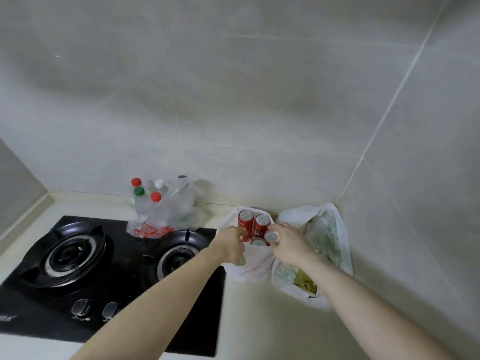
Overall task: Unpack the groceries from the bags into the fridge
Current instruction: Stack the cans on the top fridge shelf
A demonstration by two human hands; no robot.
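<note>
Four red cans (254, 228) in a white bag (250, 266) on the counter (259, 320) are gripped by the curled fingers of the left hand (231, 244) and right hand (289, 244). They are hemmed between the hob (109, 276) and a vegetable bag (324, 245) in the tiled corner. Five bottles (155, 203) are bagged behind.

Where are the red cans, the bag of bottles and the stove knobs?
red cans (260, 226), head view, side of the right upright can
bag of bottles (166, 214), head view, clear plastic front
stove knobs (81, 307), head view, left knob's face
</note>
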